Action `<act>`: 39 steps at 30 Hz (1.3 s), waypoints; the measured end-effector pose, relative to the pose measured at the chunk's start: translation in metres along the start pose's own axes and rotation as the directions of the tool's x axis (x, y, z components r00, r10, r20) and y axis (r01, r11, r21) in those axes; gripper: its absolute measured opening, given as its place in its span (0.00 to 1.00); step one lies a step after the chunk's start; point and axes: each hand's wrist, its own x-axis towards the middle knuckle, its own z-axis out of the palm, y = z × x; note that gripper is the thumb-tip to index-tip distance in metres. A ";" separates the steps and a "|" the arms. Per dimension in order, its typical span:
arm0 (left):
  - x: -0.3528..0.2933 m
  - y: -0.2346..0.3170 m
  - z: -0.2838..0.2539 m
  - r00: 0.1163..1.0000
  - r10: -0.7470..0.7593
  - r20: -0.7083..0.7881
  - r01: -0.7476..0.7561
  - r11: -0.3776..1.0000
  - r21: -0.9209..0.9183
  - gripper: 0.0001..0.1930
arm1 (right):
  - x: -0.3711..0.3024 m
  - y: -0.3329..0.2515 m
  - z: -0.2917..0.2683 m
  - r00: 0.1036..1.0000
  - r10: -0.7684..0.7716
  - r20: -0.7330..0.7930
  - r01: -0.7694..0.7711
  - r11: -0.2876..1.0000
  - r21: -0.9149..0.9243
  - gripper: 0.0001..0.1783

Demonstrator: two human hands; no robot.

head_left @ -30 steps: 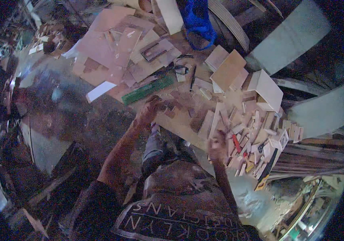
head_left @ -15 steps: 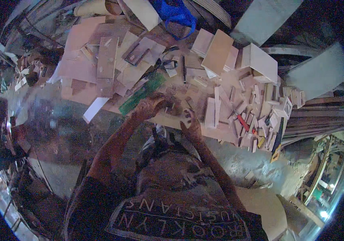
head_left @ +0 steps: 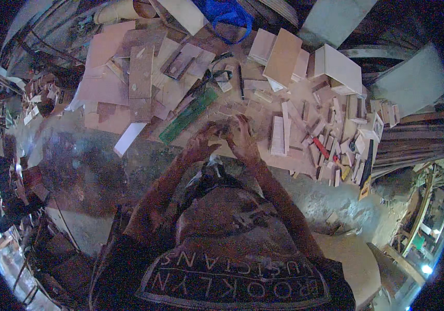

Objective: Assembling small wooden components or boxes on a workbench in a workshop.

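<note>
Close together at the near edge of the cluttered wooden worktable (head_left: pixel 175 136) are my left hand (head_left: pixel 200 147) and my right hand (head_left: pixel 241 139). The fingers of both are bent inward toward each other. Whatever lies between the fingertips is too dark and blurred to make out. Left of my left hand, a green strip (head_left: pixel 188 117) lies slantwise on the table. Small flat wood pieces (head_left: pixel 232 107) are just beyond my fingertips. To the right of my right hand is a pale wood block (head_left: pixel 278 136).
Stacked boards (head_left: pixel 141 85) cover the table's left part. A blue bag (head_left: pixel 229 18) sits at the far edge. On the right are a pale open box (head_left: pixel 337 71), many offcuts, a red-handled tool (head_left: pixel 320 147) and a handsaw (head_left: pixel 367 176).
My right hand has moved up and closer to my left hand, its fingers now bent inward. My left hand has shifted slightly right and nearer my body. The view has shifted a little.
</note>
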 end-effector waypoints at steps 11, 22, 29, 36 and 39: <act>-0.016 -0.025 -0.019 0.992 -0.099 -0.077 0.088 0.986 -0.140 0.17 | -0.006 0.011 -0.013 0.989 0.112 0.100 -0.104 0.991 -0.082 0.46; 0.004 0.011 -0.034 0.941 -0.314 -0.127 0.326 0.942 0.085 0.20 | -0.009 0.021 -0.003 0.968 0.158 0.193 -0.152 0.987 -0.049 0.44; 0.026 -0.029 0.009 1.000 0.020 -0.017 -0.013 0.943 0.334 0.18 | -0.044 0.024 -0.033 0.989 0.119 0.091 -0.109 0.988 -0.109 0.38; 0.040 -0.039 0.009 0.991 0.083 0.108 -0.113 0.947 0.302 0.18 | -0.067 0.039 -0.034 0.899 0.434 0.066 -0.436 0.869 0.233 0.36; 0.036 -0.051 0.007 0.953 -0.278 0.123 0.296 0.939 -0.174 0.14 | -0.051 0.019 -0.039 0.925 0.379 0.038 -0.350 0.806 0.477 0.37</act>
